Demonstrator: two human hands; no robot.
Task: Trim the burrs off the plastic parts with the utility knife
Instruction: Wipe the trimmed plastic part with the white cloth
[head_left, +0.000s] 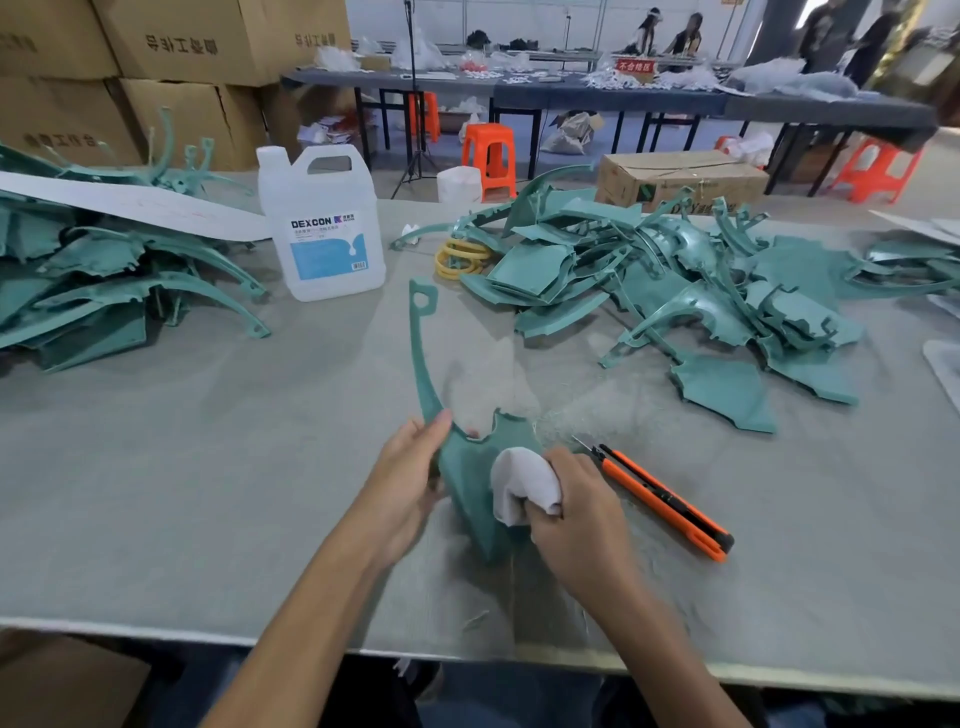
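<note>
Teal plastic everywhere on this bench. 1 teal plastic part (470, 467) is in hand near the front edge of the grey table (208, 467), with its long thin arm sticking up and away, ending in a small loop. The left hand (410, 478) has its fingers curled round the part's left edge, thumb on the front. The right hand (576, 514) holds a bunched white cloth (524, 483) tight and presses it onto the part's face, so the part's right side is hidden behind cloth and knuckles.

1 orange utility knife (665, 501) lies on the table just right of the right hand, nobody touching it. The blade looks slid out a bit toward the part, but it's thin and hard to make out.

2 heaps of the same teal parts: the left pile (104, 291), cut off by the frame edge and with a white strip (130, 205) across it, and the right pile (675, 291). Too tangled to count pieces in either. Between them stands 1 clear DEXCON jug (322, 223), its small print unreadable, and a stack of yellow rings (462, 257) beside the right pile, maybe 3 or 4.

Fine shavings dust the table around the hands. Behind are cardboard boxes (182, 47) and at least 3 orange stools (488, 156).
</note>
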